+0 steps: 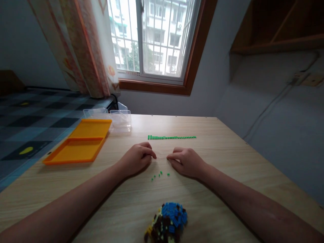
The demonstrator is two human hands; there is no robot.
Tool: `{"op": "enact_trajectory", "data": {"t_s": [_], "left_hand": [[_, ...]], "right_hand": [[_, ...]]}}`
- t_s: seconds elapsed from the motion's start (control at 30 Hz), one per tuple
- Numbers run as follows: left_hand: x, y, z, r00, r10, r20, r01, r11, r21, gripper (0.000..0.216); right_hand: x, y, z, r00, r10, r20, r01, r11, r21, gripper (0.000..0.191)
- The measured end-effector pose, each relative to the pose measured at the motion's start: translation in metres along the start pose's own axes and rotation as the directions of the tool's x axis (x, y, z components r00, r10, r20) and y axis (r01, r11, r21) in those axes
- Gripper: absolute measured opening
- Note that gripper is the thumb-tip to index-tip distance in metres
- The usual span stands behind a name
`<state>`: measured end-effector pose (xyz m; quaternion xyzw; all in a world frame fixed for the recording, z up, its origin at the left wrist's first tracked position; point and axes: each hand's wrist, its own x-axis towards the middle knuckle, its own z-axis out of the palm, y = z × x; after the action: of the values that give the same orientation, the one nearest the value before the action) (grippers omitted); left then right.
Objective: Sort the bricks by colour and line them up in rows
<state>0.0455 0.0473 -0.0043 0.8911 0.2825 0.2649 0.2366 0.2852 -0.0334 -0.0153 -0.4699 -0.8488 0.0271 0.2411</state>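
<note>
My left hand (138,158) rests on the table with its fingers curled in and the index fingertip pointing down at the wood. Opposite it, my right hand (186,161) is closed, thumb and fingers drawn together at the tips. Anything held in either hand is too small or hidden to make out. Between and just below the hands lie several tiny loose green bricks (161,172). Beyond the fingertips stretches a row of small green bricks (172,137), lined up from larger pieces at the left to smaller ones at the right.
A pile of blue, dark brown, yellow and cream bricks (168,221) sits at the near edge. To the left lies an orange two-part tray (98,154), with clear plastic boxes (120,122) behind it. The wooden table (215,141) ends before the wall and window.
</note>
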Motion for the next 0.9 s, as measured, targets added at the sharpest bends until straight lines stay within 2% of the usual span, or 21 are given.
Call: {"op": "enact_trajectory", "data": {"t_s": [0.27, 0.4, 0.57, 0.9], "left_hand": [[0.000, -0.007, 0.001, 1.000, 0.014, -0.025, -0.014, 1.000, -0.017, 0.035], [0.000, -0.006, 0.000, 1.000, 0.014, -0.012, -0.014, 1.000, -0.014, 0.035], [0.001, -0.003, -0.001, 1.000, 0.000, -0.001, 0.000, 1.000, -0.008, 0.035], [0.000, -0.005, 0.000, 1.000, 0.013, -0.001, -0.013, 1.000, 0.006, 0.033]], "right_hand": [[-0.031, 0.094, -0.033, 0.972, 0.186, -0.147, -0.195, 0.979, -0.053, 0.019], [-0.046, 0.126, -0.043, 0.930, 0.302, -0.210, -0.330, 0.937, -0.112, 0.022], [-0.049, 0.145, -0.040, 0.884, 0.391, -0.254, -0.438, 0.885, -0.161, 0.027], [-0.044, 0.147, -0.038, 0.863, 0.415, -0.287, -0.462, 0.879, -0.119, 0.030]]}}
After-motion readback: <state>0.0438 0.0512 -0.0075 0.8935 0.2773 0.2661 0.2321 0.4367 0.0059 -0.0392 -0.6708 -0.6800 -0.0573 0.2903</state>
